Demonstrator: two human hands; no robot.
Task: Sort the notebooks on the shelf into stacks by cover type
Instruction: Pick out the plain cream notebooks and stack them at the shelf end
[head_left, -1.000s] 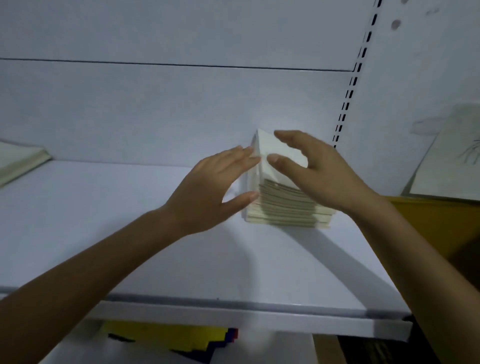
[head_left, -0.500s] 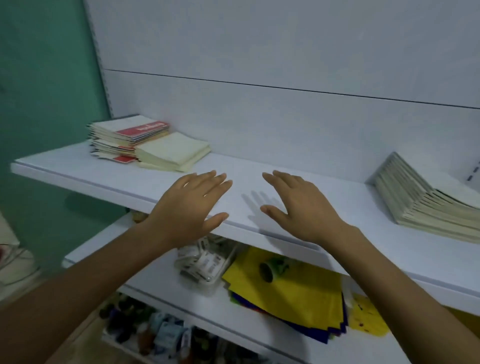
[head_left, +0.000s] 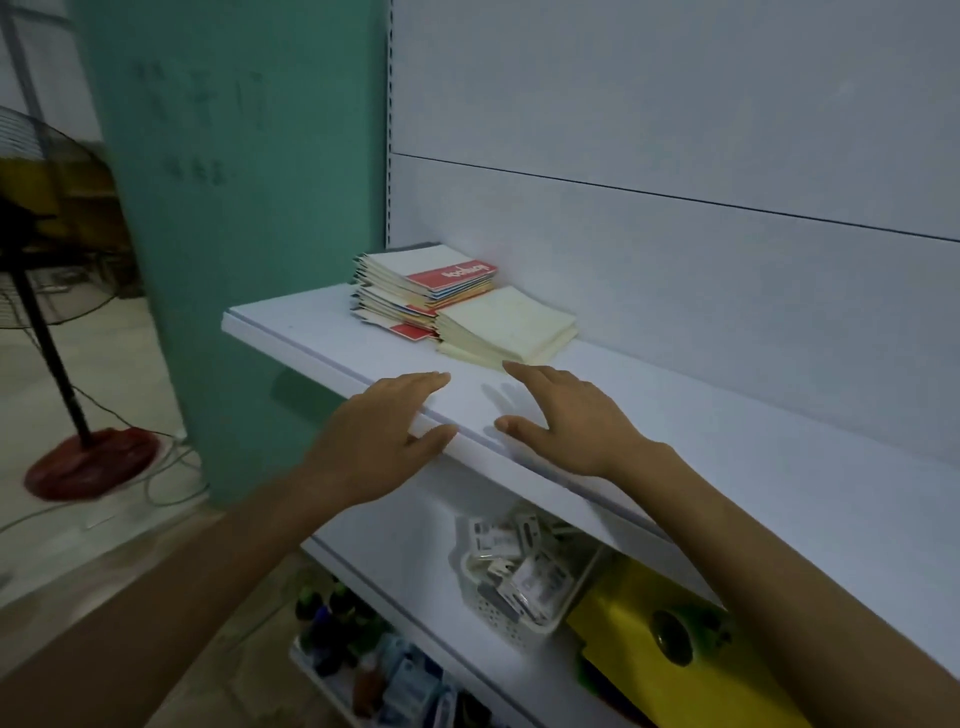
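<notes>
My left hand (head_left: 382, 436) and right hand (head_left: 569, 423) hover flat over the front edge of the white shelf (head_left: 779, 467), fingers straight, holding nothing. Ahead at the shelf's left end sit two touching notebook stacks: red-and-white covers (head_left: 421, 286) by the wall, plain cream covers (head_left: 511, 325) just beside them, nearest my right fingertips.

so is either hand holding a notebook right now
No, the left hand and right hand are both open with straight fingers over the shelf, gripping nothing.
</notes>
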